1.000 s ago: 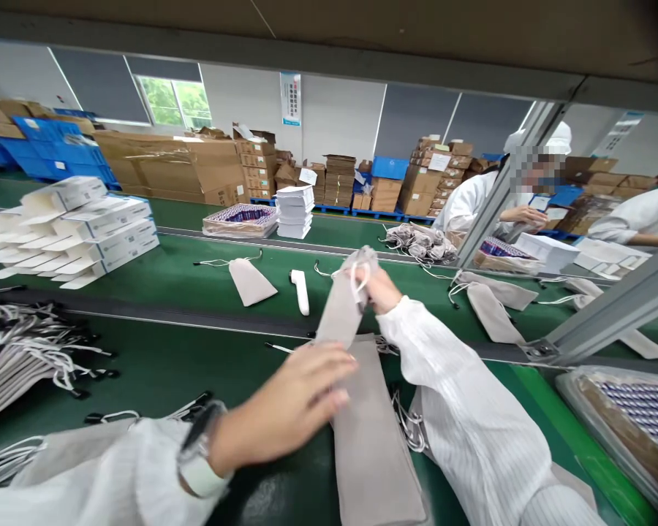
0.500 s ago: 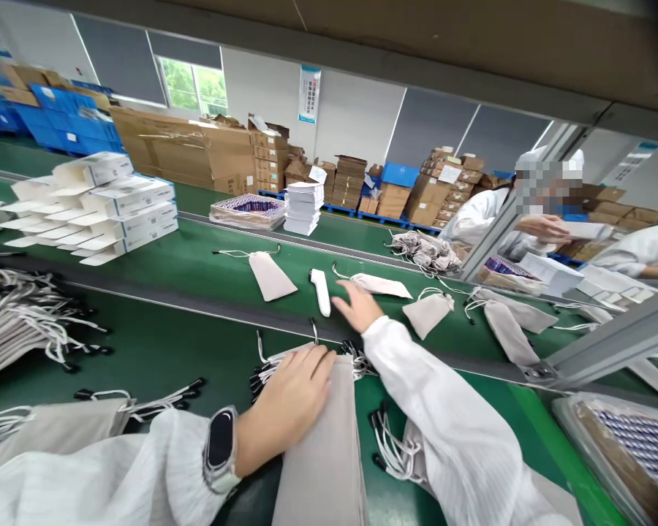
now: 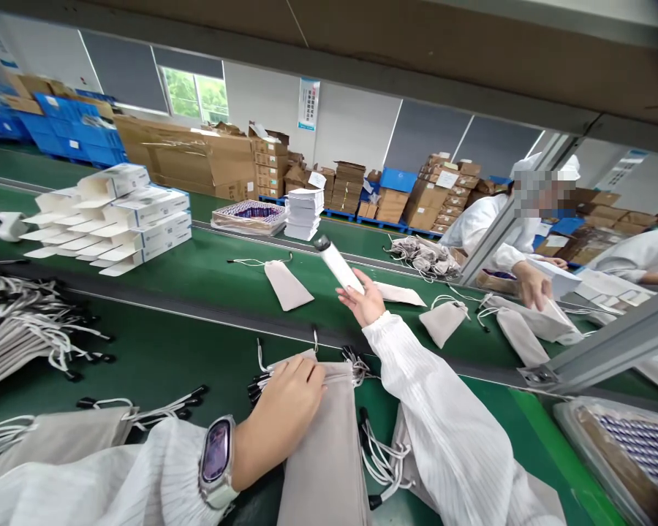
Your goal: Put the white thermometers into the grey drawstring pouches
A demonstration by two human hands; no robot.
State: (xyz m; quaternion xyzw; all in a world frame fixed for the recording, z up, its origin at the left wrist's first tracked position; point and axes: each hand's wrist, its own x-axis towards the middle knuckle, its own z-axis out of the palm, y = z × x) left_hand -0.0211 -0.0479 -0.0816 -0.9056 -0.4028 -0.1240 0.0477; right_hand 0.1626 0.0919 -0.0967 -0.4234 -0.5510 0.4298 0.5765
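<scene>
My right hand (image 3: pixel 366 301) grips the lower end of a slim white handheld device (image 3: pixel 337 263) with a dark tip. It is raised over the conveyor belt and tilted up to the left. My left hand (image 3: pixel 293 394) rests with bent fingers on the mouth end of the top grey drawstring pouch (image 3: pixel 323 467) of a stack. Its thumb is hidden. White cords with black ends (image 3: pixel 356 361) stick out at the far end of the stack. Under my right forearm, another grey pouch (image 3: pixel 409 467) is partly covered.
Several grey pouches, one a flat pouch (image 3: pixel 288 285), lie along the green belt (image 3: pixel 219 270). White open boxes (image 3: pixel 148 226) are stacked on the left. A metal post (image 3: pixel 608 351) stands at right beside a tray of striped items (image 3: pixel 636 453). A co-worker's hand (image 3: pixel 534 285) touches a pouch.
My right hand has taken hold of the white device and lifted it off the belt. The left hand stays on the pouch stack, its fingers slightly more bent. The co-worker's hand has come down to a pouch.
</scene>
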